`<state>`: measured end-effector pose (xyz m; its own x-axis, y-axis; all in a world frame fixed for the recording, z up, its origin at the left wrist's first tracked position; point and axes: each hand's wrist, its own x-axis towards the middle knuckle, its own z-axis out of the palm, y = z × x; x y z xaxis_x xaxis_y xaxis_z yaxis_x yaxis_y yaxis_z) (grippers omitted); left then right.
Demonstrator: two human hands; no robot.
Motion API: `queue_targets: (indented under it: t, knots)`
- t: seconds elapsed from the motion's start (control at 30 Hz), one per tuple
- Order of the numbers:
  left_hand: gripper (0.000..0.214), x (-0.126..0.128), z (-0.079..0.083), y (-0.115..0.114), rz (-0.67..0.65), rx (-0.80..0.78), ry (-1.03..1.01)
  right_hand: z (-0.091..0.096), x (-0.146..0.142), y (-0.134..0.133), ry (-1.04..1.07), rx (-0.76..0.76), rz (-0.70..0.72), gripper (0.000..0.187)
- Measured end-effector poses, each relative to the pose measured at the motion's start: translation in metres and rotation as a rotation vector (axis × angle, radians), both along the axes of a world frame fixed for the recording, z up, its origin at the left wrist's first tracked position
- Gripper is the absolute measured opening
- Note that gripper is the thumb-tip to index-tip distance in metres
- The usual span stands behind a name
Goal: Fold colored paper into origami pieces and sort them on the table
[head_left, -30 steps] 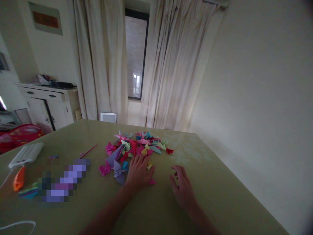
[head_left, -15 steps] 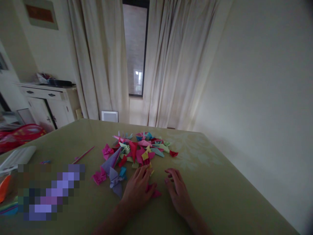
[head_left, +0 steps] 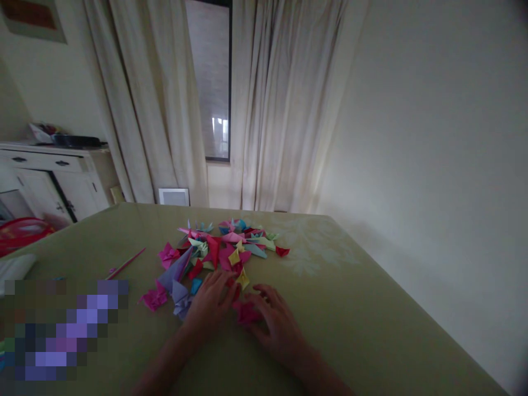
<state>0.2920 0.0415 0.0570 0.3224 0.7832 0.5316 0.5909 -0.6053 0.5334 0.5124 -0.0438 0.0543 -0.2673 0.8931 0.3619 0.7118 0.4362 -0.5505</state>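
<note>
A heap of small folded paper pieces (head_left: 223, 247) in pink, red, purple, blue, green and yellow lies on the olive-green table (head_left: 363, 330). My left hand (head_left: 208, 308) rests flat at the near edge of the heap, fingers stretched out, beside a purple piece (head_left: 180, 292). My right hand (head_left: 276, 324) lies close beside it, fingers spread and touching a pink folded piece (head_left: 244, 312) that sits between both hands. A yellow piece (head_left: 242, 278) lies just beyond the fingertips.
A pink stick (head_left: 126, 263) lies on the table to the left, with a blurred-out patch nearer me. Behind the table hang cream curtains (head_left: 272, 104) around a window. A white cabinet (head_left: 53, 176) stands at the left, a plain wall on the right.
Both hands have drawn together toward me. The right hand slid left onto the pink piece, and the left hand pulled back from the heap. The view has shifted right.
</note>
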Motion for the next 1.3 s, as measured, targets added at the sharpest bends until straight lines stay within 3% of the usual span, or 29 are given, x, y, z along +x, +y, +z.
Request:
queue_targets:
  t: [0.1,0.3,0.53,0.77,0.87,1.03,1.2,1.3]
  knots:
    - [0.025,0.009,-0.005,-0.009,-0.099,-0.091,0.019,-0.001,-0.003,0.002,-0.016,-0.023,-0.030,0.038]
    - [0.026,0.005,-0.008,-0.005,-0.068,-0.097,0.049,0.000,0.005,0.007,0.086,-0.036,-0.101,0.012]
    - [0.033,0.002,-0.001,-0.007,-0.130,-0.194,0.233,-0.008,0.018,0.015,0.070,0.019,-0.344,0.019]
    - [0.019,0.010,0.003,-0.009,-0.122,-0.353,-0.137,-0.017,0.050,0.025,-0.030,0.209,-0.520,0.025]
    - [0.023,0.018,0.001,-0.012,-0.129,-0.444,-0.349,-0.004,0.040,0.016,0.080,0.271,-0.464,0.030]
    - [0.024,0.035,-0.001,-0.028,-0.228,-0.531,-0.546,0.004,0.002,-0.001,0.353,0.067,-0.209,0.034]
    - [0.025,0.043,-0.002,-0.035,-0.289,-0.603,-0.585,-0.010,-0.007,-0.001,0.457,0.023,-0.218,0.053]
    - [0.033,0.042,-0.003,-0.033,-0.331,-0.638,-0.609,-0.012,-0.003,0.001,0.457,0.027,-0.237,0.052]
